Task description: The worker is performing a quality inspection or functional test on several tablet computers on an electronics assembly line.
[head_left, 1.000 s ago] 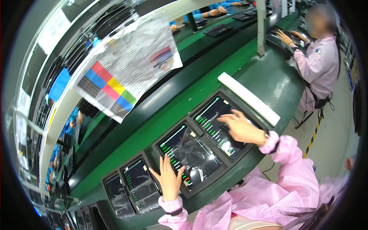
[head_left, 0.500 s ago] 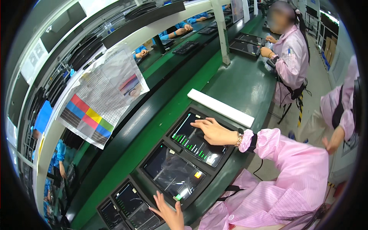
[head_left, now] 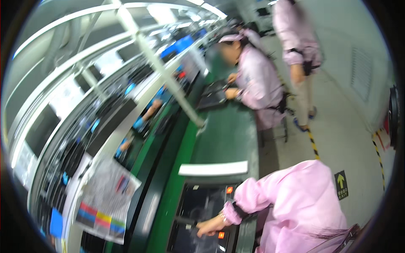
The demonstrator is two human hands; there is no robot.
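My right hand [head_left: 211,226], slightly smeared, reaches in from the right over the black tray that holds flat dark screens. It holds nothing that I can make out. Its fingers point down at the lower screen [head_left: 196,242], close to the bar between the two; whether they touch the glass I cannot tell. The upper screen [head_left: 204,202] is dark, with an orange square at its upper right and a small pale tab at its upper left. A similar orange square shows on the lower screen beside my hand. My left hand is out of view.
A long white bar [head_left: 213,168] lies across the green bench [head_left: 228,139] just beyond the tray. A white post [head_left: 162,69] rises at the bench's left. A printed colour chart [head_left: 105,206] hangs at left. A co-worker in pink [head_left: 259,80] sits farther along; another person [head_left: 297,46] stands in the aisle.
The view has swung up and right, so my left hand has left it. My right hand has moved from the upper screen to the lower one. Green bars have given way to dark with an orange square.
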